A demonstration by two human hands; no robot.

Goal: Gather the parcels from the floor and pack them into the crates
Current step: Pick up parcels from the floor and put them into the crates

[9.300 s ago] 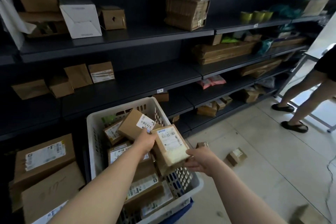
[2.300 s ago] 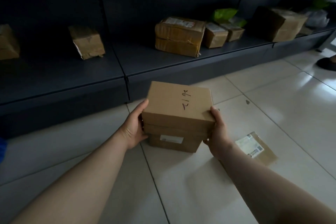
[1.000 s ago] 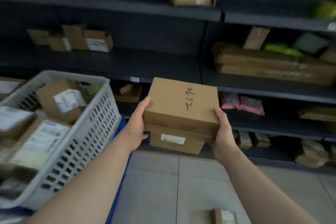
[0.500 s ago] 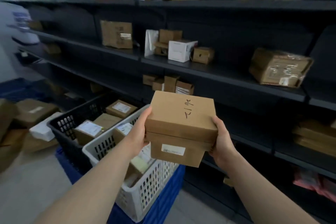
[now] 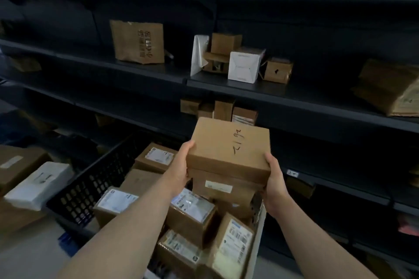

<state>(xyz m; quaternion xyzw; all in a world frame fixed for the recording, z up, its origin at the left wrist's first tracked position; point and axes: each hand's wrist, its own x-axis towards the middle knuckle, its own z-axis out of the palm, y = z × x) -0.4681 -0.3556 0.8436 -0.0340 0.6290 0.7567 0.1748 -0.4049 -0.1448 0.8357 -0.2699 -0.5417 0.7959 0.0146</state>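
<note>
We've got two stacked brown parcels up in the air, clamped between both hands. The top parcel carries dark handwriting on its upper face; the lower parcel, pressed right beneath it, shows a small white label on the side facing us. Our left hand is wrapped around the stack's left side, thumb on the top edge, fingers tucked under. Our right hand grips the right side the same way, thumb riding the top corner. Both hands are clenched on the stack, both arms stretched forward.

Directly below the stack sits the white crate, already crowded with labelled cardboard parcels lying at odd angles; only its right wall shows clearly. To the left of the stack, and lower, is the black crate with its perforated wall, holding more labelled parcels. Further left of the stack, outside the black crate, a white package rests on larger brown boxes.

Behind the stack runs dark shelving. Just above and behind the stack there's a cluster of small brown boxes; one shelf higher, a white box among brown ones, and left of that a crumpled brown box.
</note>
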